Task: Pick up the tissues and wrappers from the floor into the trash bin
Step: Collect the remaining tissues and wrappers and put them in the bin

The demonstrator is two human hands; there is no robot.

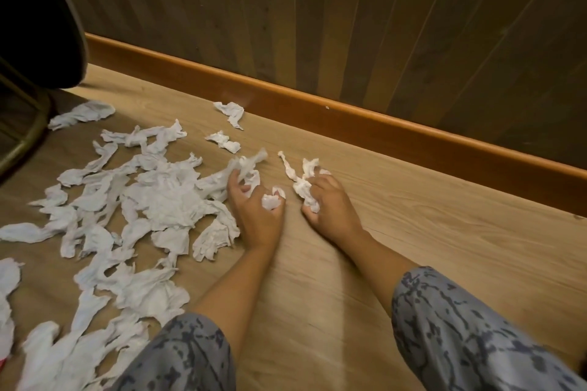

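Both hands are down on the floor (397, 216), each closed around crumpled tissue. Left hand (257, 209) has its fingers curled into the near edge of the big tissue heap (152, 200), pinching a twisted piece that sticks up above its knuckles, with a small wad tucked against the thumb side. Right hand (327, 203) grips a long twisted tissue (298, 178) whose free end trails on the floor toward the skirting board (349, 124). The two hands sit just beside each other, apart, with a strip of bare floor between them.

Gathering with both hands at once looks like a way to bunch several light pieces into each fist before a trip to the bin, since loose tissue is too flimsy to carry one sheet at a time.

Most of the tissues lie in the heap on the side of the left hand away from the right, spreading on from there and back toward the patterned sleeve (178, 355). Two small stray tissues (224, 141) lie between the heap and the skirting board, one nearly touching it. A dark rounded object (38, 16) with a metal frame stands beyond the heap's far end; whether it is the trash bin I cannot tell. No wrappers are clearly distinguishable. Judging by the amount left, the task is at an early stage.
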